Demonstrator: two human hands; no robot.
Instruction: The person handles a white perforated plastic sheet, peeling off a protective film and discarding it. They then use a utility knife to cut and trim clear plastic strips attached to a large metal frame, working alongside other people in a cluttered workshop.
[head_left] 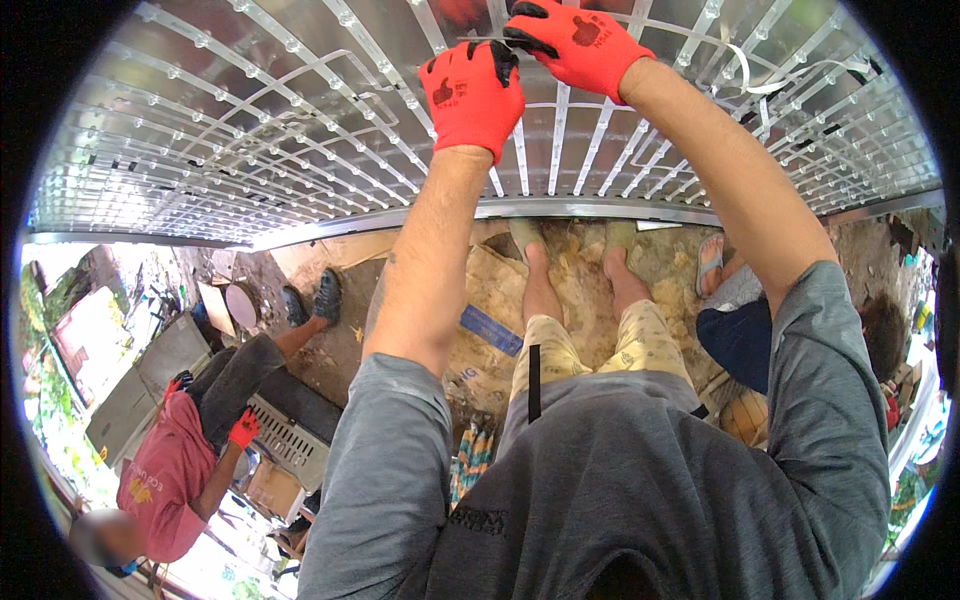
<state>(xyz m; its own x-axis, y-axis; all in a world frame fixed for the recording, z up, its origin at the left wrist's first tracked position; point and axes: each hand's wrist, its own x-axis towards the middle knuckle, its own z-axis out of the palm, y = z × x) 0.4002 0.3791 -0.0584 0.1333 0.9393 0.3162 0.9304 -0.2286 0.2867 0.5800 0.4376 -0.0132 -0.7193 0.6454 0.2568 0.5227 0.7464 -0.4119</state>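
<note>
A wide, shiny metal panel [300, 130] fills the far side, lined with rows of narrow light strips [560, 140] dotted with small clear lenses. They look like LED strips. Both my hands wear red gloves with black fingertips and meet over the panel's upper middle. My left hand [472, 100] has its fingers curled in against the strips. Just right of it and slightly farther away, my right hand [585, 48] is closed in a pinch. A thin edge shows between the two hands, but what the fingers grip is too small to make out.
Loose white wire [745, 70] loops over the panel's right part. At left sits a co-worker in a red shirt [170, 480], near a grey slotted casing [290, 430]. Another person's sandalled foot [711, 265] is at right. Flattened cardboard [490, 300] lies by my feet.
</note>
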